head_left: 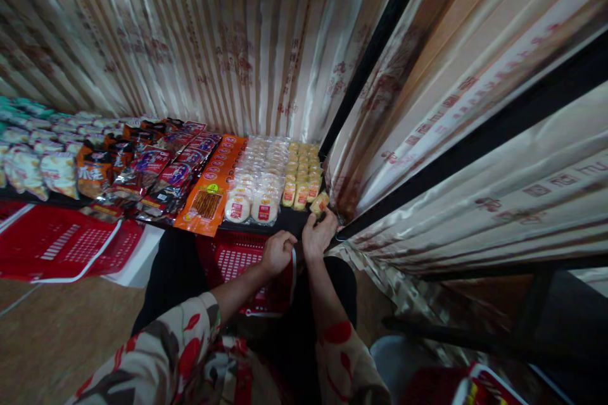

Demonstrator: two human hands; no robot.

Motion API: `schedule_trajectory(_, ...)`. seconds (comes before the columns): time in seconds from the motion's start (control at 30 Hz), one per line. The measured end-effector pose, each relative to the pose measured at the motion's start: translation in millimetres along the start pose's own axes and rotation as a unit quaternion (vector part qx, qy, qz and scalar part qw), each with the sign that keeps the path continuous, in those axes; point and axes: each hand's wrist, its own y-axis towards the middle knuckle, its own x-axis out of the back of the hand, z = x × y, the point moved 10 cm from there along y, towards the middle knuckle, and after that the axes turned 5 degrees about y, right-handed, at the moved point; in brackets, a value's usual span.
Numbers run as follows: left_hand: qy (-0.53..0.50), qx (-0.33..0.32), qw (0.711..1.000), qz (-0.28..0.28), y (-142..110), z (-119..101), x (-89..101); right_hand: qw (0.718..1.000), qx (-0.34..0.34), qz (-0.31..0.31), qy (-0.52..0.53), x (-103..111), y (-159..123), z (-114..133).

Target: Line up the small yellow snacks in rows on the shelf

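At the right end of a dark shelf, my right hand (319,232) has its fingertips on a small yellow wrapped cake (320,204), which lies tilted at the front of rows of similar yellow packs (300,195). My left hand (277,252) is curled closed just in front of the shelf edge, above a red plastic basket (232,264). Whatever its fingers may hold is hidden. Left of the yellow packs stand rows of round white wrapped cakes (264,207). Beside those lie flat orange snack packets (203,205).
Further left are dark red packets (154,164), black-and-orange bags (95,171) and white bags (57,171). Another red basket (71,243) lies at the left. Pleated printed curtain (228,44) rises behind the shelf, and black metal bars (456,145) slant along the right.
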Motion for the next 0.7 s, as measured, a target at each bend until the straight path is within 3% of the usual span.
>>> schedule_trajectory(0.33, -0.021, 0.021, 0.999, -0.014, 11.4, -3.2, -2.0, 0.997, -0.045, 0.014, -0.067, -13.1, 26.2, -13.4)
schedule_trajectory(0.7, -0.061, 0.079, 0.995, -0.008, 24.0, 3.8, -5.4, 0.995, -0.053, 0.024, -0.076, -15.3, 25.4, -16.7)
